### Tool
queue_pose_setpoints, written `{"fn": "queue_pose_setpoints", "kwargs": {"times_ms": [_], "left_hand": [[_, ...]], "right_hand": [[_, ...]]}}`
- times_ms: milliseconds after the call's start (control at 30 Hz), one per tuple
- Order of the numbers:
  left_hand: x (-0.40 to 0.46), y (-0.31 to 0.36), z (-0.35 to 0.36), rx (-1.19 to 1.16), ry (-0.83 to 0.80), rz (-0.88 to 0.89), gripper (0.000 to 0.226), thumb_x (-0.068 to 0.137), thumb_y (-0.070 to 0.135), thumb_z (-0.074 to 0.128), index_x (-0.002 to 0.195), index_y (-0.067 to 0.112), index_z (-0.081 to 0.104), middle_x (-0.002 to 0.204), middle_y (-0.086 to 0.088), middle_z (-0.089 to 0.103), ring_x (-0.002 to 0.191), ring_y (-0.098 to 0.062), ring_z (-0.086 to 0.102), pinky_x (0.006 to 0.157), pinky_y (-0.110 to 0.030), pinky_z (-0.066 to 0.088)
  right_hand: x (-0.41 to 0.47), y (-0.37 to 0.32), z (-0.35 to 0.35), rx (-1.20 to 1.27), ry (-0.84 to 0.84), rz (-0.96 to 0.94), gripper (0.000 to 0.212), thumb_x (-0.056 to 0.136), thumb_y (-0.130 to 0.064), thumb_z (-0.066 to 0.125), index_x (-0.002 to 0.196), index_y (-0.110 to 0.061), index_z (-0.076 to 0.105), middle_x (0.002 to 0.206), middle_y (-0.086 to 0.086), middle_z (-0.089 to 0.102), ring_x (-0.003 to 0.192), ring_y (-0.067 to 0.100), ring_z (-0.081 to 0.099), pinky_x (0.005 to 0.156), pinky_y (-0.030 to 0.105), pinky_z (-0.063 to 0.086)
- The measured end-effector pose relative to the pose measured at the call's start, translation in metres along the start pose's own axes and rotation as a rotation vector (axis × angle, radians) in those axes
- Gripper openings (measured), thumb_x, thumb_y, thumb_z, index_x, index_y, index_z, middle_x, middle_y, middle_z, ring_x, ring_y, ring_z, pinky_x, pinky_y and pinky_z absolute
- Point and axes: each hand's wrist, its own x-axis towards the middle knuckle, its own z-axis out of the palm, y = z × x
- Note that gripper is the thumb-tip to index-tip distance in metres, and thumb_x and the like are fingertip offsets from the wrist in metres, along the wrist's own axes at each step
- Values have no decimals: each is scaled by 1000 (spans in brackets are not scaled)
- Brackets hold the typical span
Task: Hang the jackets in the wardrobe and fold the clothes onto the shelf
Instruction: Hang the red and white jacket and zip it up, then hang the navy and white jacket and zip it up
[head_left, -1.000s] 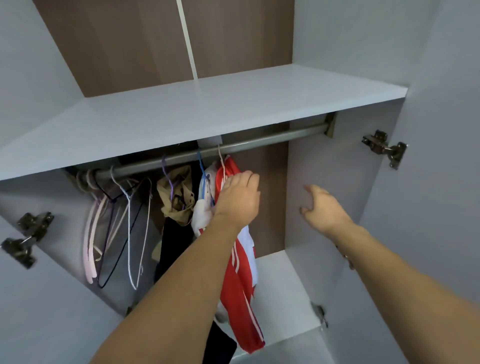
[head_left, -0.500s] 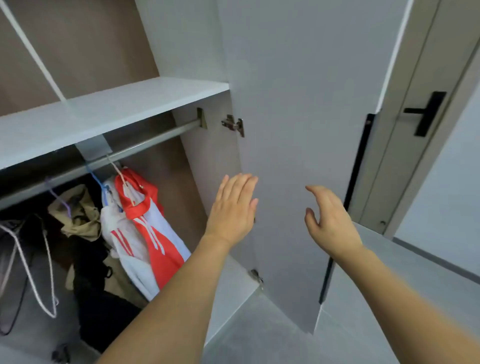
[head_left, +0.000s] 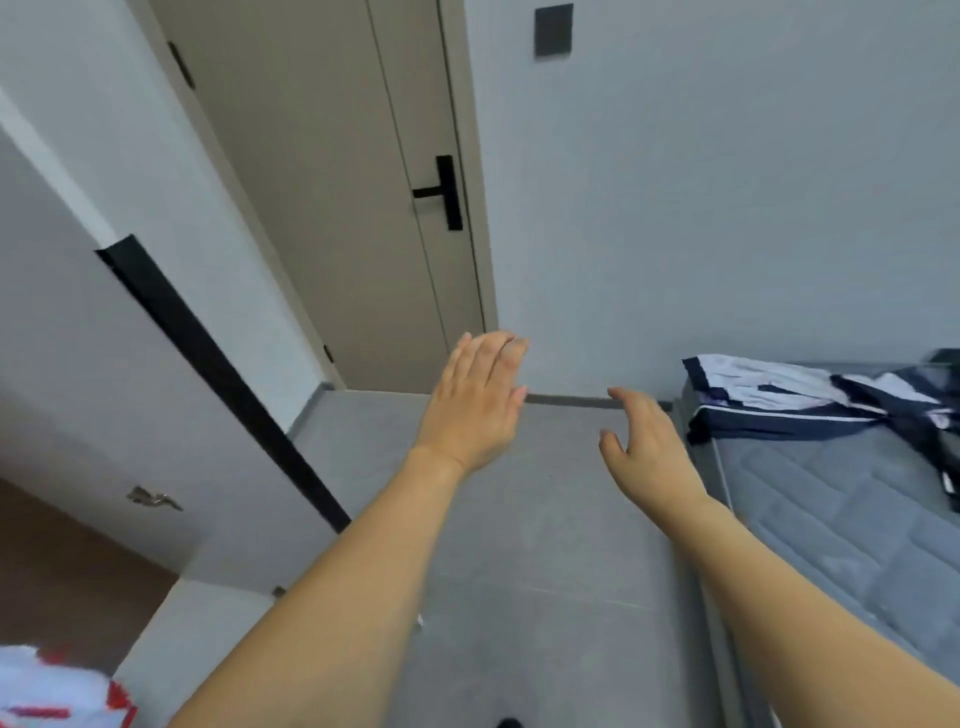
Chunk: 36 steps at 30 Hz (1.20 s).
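Both hands are empty: right hand (head_left: 647, 447) loosely cupped with fingers apart, left hand (head_left: 475, 402) flat with fingers together, side by side over the grey floor (head_left: 519, 571). At seven o'clock, a red-and-white jacket (head_left: 57, 686) shows in the wardrobe corner. From the right hand, the navy-and-white jacket (head_left: 779, 400) lies at about two o'clock on the grey mattress (head_left: 831, 519), crumpled, its long axis running roughly three to nine o'clock. That hand is nearer, so it probably leads the reach.
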Motion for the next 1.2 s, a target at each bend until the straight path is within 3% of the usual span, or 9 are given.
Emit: {"fn": "queue_pose_setpoints", "kwargs": {"times_ms": [200,333,433,600,733,833,1000,1100,1200], "left_hand": [[117,49,111,-61,-208,110,49,98,21,52,143,6,42,144,-12,41,130,-35,40,119,-48,20],[207,90,190,-132,-313,235,48,99,21,51,144,7,42,145,-10,41,131,-32,39,120,-42,17],[273,123,246,-186,-369,365,45,98,18,50,141,6,47,142,-12,46,125,-33,44,117,-41,23],[361,191,341,-274,-535,400,41,95,16,51,135,7,51,136,-12,50,118,-35,48,106,-39,33],[411,232,410,-286,-699,528,41,97,20,49,137,11,50,136,-8,51,120,-29,48,104,-34,31],[456,243,453,-311,-785,504,42,98,20,49,139,14,49,141,-6,48,125,-29,45,107,-36,33],[542,250,547,-364,-997,375,40,97,17,47,137,15,49,142,-6,46,129,-24,44,107,-33,36],[584,274,642,-377,-1147,317,38,95,20,50,132,14,53,137,-6,50,121,-22,51,103,-34,41],[598,310,766,-414,-1291,298,44,94,26,54,136,17,49,141,-3,48,123,-20,50,100,-33,40]], "right_hand": [[46,111,-55,70,120,249,49,93,-8,53,141,-7,43,141,9,46,131,24,42,112,36,32],[85,187,-94,128,229,492,46,92,-7,53,138,-8,47,140,9,49,129,25,44,105,30,34],[110,237,-124,191,297,679,51,95,-12,51,145,-12,40,147,5,43,134,21,41,108,33,34],[127,322,-175,196,379,927,51,94,-16,51,144,-16,41,146,4,44,127,21,47,97,33,42],[151,391,-203,265,413,1130,50,95,-20,50,143,-14,40,143,6,46,103,20,53,81,32,43],[192,437,-214,403,471,1204,49,94,-20,50,142,-13,42,131,5,51,101,20,56,88,35,46],[272,507,-217,765,619,1339,37,94,-18,52,130,-12,50,115,6,56,94,22,56,76,33,43],[315,573,-213,867,682,1420,18,92,-18,52,110,-15,56,94,6,54,82,23,49,72,34,41],[347,661,-192,879,761,1490,13,92,-18,51,104,-20,52,95,5,52,81,23,47,71,34,39]]}}
